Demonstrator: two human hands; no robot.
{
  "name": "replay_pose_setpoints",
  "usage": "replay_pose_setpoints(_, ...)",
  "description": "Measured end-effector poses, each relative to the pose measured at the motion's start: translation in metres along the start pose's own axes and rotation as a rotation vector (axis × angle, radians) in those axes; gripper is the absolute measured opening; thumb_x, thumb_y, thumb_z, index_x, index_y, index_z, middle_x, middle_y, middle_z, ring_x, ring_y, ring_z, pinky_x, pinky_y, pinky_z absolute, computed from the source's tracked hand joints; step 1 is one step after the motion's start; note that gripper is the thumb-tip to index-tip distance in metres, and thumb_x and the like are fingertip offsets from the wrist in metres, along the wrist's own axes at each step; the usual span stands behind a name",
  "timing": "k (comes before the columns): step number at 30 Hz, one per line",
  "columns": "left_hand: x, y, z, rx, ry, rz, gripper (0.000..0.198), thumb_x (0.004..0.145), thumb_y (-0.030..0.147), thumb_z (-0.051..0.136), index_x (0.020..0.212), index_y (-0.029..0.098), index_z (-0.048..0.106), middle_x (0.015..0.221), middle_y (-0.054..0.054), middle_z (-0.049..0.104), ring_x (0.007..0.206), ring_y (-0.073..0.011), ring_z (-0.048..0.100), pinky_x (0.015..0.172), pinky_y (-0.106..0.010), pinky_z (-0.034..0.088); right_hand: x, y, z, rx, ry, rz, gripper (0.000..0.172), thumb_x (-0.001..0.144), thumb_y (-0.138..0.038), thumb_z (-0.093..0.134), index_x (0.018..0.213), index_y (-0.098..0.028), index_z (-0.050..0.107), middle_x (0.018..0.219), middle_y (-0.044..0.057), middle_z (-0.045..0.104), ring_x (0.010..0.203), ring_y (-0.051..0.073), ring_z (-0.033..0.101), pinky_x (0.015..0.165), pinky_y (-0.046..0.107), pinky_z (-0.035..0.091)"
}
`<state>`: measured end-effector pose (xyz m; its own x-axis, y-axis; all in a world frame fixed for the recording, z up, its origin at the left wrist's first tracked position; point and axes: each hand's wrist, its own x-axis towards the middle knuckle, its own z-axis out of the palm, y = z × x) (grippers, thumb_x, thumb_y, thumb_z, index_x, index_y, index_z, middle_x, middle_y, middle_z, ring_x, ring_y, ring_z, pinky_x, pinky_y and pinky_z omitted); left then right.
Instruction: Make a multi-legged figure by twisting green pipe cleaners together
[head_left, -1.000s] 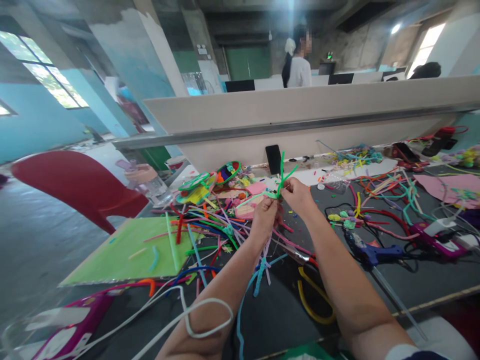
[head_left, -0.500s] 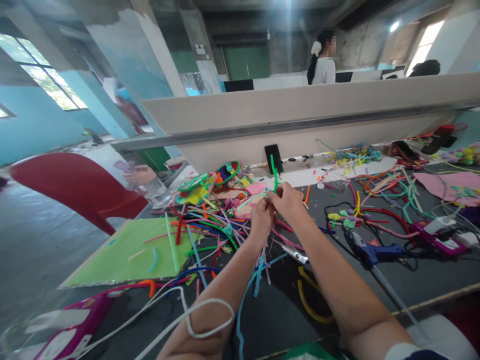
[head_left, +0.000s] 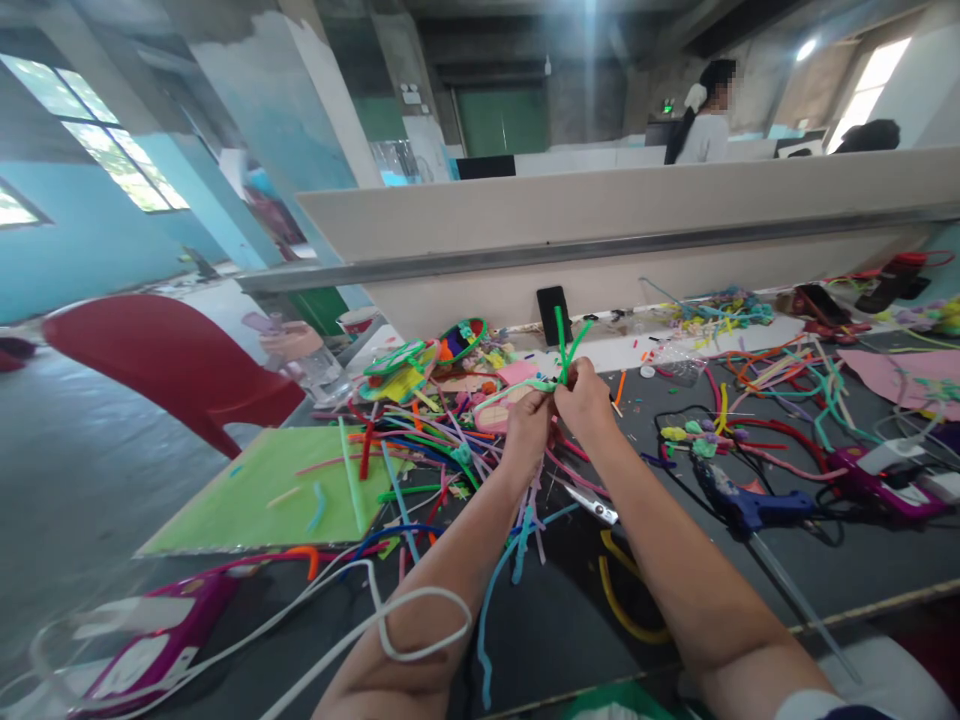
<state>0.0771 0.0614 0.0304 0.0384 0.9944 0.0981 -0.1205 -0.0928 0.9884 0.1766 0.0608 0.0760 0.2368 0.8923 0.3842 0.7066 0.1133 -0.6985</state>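
Note:
Green pipe cleaners [head_left: 564, 355] stick up between my fingers, two bright ends spreading into a V and a paler length reaching left. My left hand [head_left: 529, 425] is closed on the lower part of them. Right beside it, my right hand [head_left: 585, 402] pinches them near the crossing; the fingertips partly hide the join. Below the hands lies a heap of coloured pipe cleaners [head_left: 442, 440], pink, blue, green and red. A pair of scissors [head_left: 594, 505] rests under my right forearm.
A blue glue gun [head_left: 757, 505] and a purple power strip [head_left: 885, 480] lie to the right. A green sheet [head_left: 262, 490] covers the table's left part. A black phone [head_left: 553, 314] leans against the white divider [head_left: 637, 215]. A red chair [head_left: 172, 360] stands left; a person [head_left: 705, 120] is beyond the divider.
A second green end now shows, forking right from the upright one. My hands stay close together with the pipe cleaners between them. The whole view has shifted slightly.

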Motion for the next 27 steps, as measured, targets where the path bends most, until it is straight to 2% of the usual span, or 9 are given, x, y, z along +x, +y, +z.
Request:
replay_pose_setpoints(4,0.002,-0.001,-0.002,0.075,-0.030,0.079,0.022,0.078,0.039,0.057,0.073,0.017,0.058,0.050,0.004,0.053,0.033,-0.0094,0.047,0.031,-0.020,0.029,0.001,0.004,0.003,0.019,-0.006,-0.029,0.022,0.073,-0.017,0.050,0.093,-0.022,0.053,0.083,0.005,0.067,0.080,0.023,0.063,0.077,0.033,0.044)
replay_pose_setpoints(10,0.004,0.000,-0.006,0.120,0.009,0.096,0.017,0.078,0.034,0.054,0.070,0.018,0.053,0.052,0.004,0.054,0.035,-0.0104,0.051,0.031,-0.019,0.029,0.000,0.004,0.004,0.030,0.062,-0.062,0.038,0.072,-0.012,0.053,0.109,-0.018,0.048,0.086,0.006,0.070,0.087,0.024,0.065,0.081,0.033,0.042)
replay_pose_setpoints(13,0.004,0.001,-0.007,0.145,0.007,0.077,0.016,0.078,0.033,0.052,0.071,0.019,0.055,0.051,0.004,0.054,0.035,-0.0110,0.051,0.031,-0.020,0.028,0.000,0.006,0.004,0.040,0.018,-0.119,0.027,0.079,-0.019,0.054,0.106,-0.020,0.052,0.087,0.005,0.071,0.085,0.022,0.065,0.077,0.031,0.043)
replay_pose_setpoints(16,0.004,-0.002,-0.007,0.174,-0.008,0.073,0.014,0.078,0.031,0.051,0.071,0.019,0.055,0.051,0.003,0.054,0.034,-0.0114,0.050,0.032,-0.020,0.029,0.000,0.008,0.003,-0.029,-0.025,-0.175,0.011,0.084,-0.028,0.052,0.090,-0.022,0.059,0.084,0.004,0.071,0.079,0.020,0.065,0.075,0.030,0.043)
replay_pose_setpoints(21,0.005,-0.005,-0.007,0.203,-0.019,0.060,0.024,0.081,0.038,0.049,0.065,0.021,0.053,0.043,0.001,0.053,0.035,-0.0146,0.052,0.034,-0.022,0.032,-0.001,0.006,-0.004,-0.197,-0.051,-0.233,0.013,0.083,-0.023,0.052,0.089,-0.022,0.063,0.081,0.006,0.071,0.082,0.022,0.064,0.079,0.033,0.040)
replay_pose_setpoints(24,0.005,-0.003,-0.007,0.227,-0.022,0.042,0.031,0.082,0.044,0.048,0.063,0.020,0.052,0.042,0.000,0.054,0.034,-0.0146,0.051,0.035,-0.023,0.033,0.000,0.004,-0.008,-0.215,-0.092,-0.250,0.015,0.082,-0.020,0.053,0.091,-0.022,0.064,0.082,0.006,0.071,0.082,0.021,0.064,0.078,0.032,0.040)
replay_pose_setpoints(27,0.004,0.001,-0.008,0.258,-0.057,0.026,0.030,0.081,0.041,0.050,0.061,0.020,0.052,0.041,-0.001,0.054,0.033,-0.0149,0.050,0.035,-0.024,0.033,0.000,0.005,-0.011,-0.225,-0.113,-0.259,0.014,0.080,-0.018,0.054,0.089,-0.022,0.064,0.080,0.005,0.072,0.082,0.021,0.065,0.078,0.032,0.039)
